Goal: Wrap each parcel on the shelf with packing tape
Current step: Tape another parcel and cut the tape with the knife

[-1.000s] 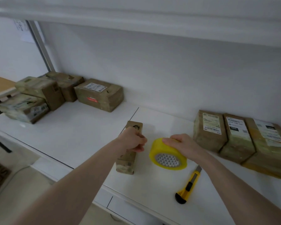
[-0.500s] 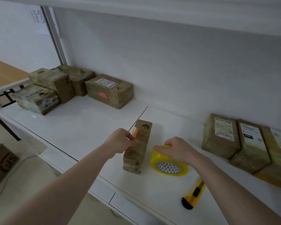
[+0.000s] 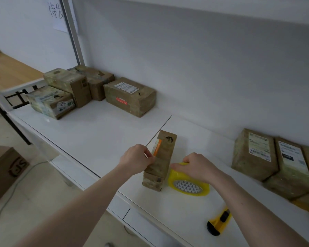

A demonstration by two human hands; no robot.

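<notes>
A long white shelf [image 3: 100,132] holds everything here. At its far left end sits a group of four brown cardboard parcels wrapped in shiny tape [image 3: 89,90]. At the right end three more brown taped parcels with white labels [image 3: 275,161] stand pressed side by side.

In the middle, near the front edge, a narrow brown cardboard parcel with an orange stripe [image 3: 161,161] lies with its long side pointing toward the wall. The left hand [image 3: 136,159] is curled against the left side of this parcel, with its fingertips pinching at the parcel's upper left edge. I cannot tell if there is tape between the fingers.

Just to the right of the parcel, touching it or almost so, is a yellow roll of packing tape [image 3: 188,184] lying tilted on the shelf. The right hand [image 3: 199,166] grips the top of the roll, with fingers curled over its rim.

Nearer the front, to the right, a yellow and black box cutter [image 3: 219,222] lies alone on the shelf.
</notes>
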